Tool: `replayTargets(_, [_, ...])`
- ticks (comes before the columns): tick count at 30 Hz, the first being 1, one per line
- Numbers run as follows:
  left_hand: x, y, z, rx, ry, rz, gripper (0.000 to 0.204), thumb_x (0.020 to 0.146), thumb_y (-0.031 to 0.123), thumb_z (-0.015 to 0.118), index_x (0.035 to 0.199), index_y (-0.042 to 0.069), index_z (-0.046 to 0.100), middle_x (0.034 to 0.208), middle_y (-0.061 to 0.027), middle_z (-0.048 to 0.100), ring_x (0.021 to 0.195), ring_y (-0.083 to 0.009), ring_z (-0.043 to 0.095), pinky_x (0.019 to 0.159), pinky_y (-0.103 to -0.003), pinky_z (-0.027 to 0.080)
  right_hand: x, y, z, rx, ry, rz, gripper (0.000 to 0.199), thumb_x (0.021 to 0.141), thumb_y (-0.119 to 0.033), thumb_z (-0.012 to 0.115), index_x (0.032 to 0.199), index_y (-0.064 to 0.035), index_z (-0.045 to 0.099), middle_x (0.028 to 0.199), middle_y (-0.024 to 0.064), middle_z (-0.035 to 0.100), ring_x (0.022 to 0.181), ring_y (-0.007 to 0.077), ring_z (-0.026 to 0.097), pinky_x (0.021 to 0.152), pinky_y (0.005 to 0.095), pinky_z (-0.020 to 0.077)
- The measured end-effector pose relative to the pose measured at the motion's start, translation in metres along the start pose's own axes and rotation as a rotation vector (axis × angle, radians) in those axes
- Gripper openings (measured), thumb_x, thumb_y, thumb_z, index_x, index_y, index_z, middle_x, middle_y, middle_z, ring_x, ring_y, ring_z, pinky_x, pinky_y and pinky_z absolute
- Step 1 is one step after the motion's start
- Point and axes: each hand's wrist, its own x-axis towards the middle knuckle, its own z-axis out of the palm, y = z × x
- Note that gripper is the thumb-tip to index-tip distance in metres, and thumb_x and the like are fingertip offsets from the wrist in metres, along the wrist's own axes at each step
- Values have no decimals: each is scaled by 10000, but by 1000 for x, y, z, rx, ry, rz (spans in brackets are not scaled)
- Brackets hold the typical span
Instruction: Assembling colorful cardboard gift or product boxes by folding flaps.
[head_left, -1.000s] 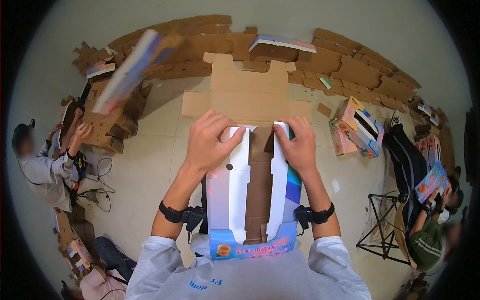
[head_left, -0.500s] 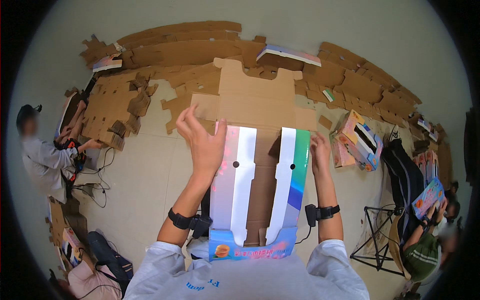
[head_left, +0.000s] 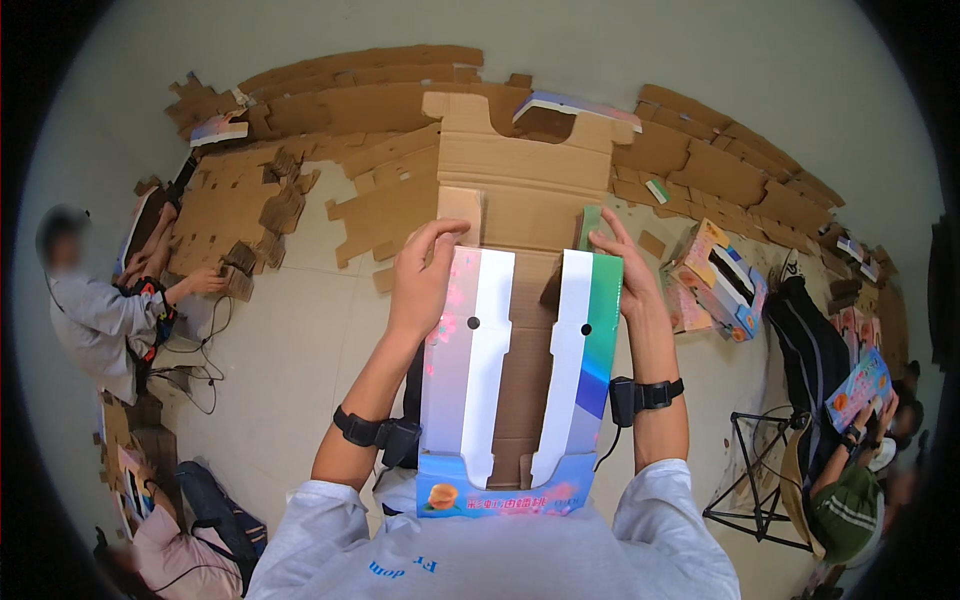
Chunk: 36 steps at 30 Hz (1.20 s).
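Observation:
A partly folded cardboard box (head_left: 487, 370) rests against my front, printed pink and lilac on its left side, green and blue on its right. White inner edges, each with a round hole, flank its open middle. At the far end, a large brown end panel (head_left: 525, 165) lies spread out. My left hand (head_left: 420, 280) grips the far left corner, fingers bent over the left side flap (head_left: 460, 213). My right hand (head_left: 630, 270) holds the far right corner, fingers at the green-edged right flap (head_left: 590, 225). Both flaps stand turned inward.
Flat cardboard sheets (head_left: 370, 105) lie along the wall. Finished-looking printed boxes (head_left: 715, 280) stand on the floor at right, near a black metal stool frame (head_left: 760, 485). One person (head_left: 100, 310) works at left beside stacked cardboard (head_left: 225, 210); others sit at lower left and right.
Both hands have moved inward at the far corners. The two side flaps, spread outward before, are now folded up and inward. The end panel has tilted slightly.

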Motion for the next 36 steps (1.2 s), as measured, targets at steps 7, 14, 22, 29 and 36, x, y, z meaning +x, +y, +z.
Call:
replayTargets(7, [3, -1, 29, -63, 470, 131, 356, 1076, 117, 580, 1423, 39, 573, 1369, -135, 612, 1322, -270, 576, 1145, -400, 438, 0, -2, -14, 243, -60, -148, 423, 1109, -375, 612, 1416, -84, 606, 1249, 77, 696, 963, 134, 635, 842, 283, 545])
replayTargets(14, [-1, -9, 13, -257, 128, 108, 288, 1060, 40, 549, 1339, 49, 622, 1284, -94, 621, 1204, -205, 592, 1075, -368, 470, -30, 9, -15, 283, -116, -104, 396, 1119, -452, 585, 1262, -92, 666, 1384, 134, 678, 1148, 189, 654, 1005, 323, 523])
replayTargets(22, [-15, -14, -1, -227, 89, 279, 268, 1017, 0, 484, 1063, 4, 748, 1498, -182, 620, 1344, -278, 614, 1120, -375, 478, -62, -13, -11, 33, -208, 70, 391, 1131, -159, 550, 1479, 19, 574, 1518, 239, 613, 1415, 253, 578, 1212, 400, 469])
replayTargets(29, [-33, -22, -25, -180, -53, 250, 319, 1092, 66, 467, 1202, 2, 760, 1664, -209, 483, 1568, -366, 423, 1278, -454, 350, -82, -19, 8, -277, -35, -149, 366, 1079, 2, 458, 1342, 46, 708, 1725, 204, 397, 1386, 218, 605, 1104, 318, 517])
replayTargets(36, [-7, 18, -58, -93, -266, 132, 316, 1078, 223, 541, 1110, 41, 798, 1585, -166, 558, 1492, -337, 491, 1272, -467, 325, -75, 3, 20, -260, 133, -306, 365, 1076, 13, 436, 1276, 15, 741, 1635, 176, 536, 1407, 217, 591, 1112, 313, 496])
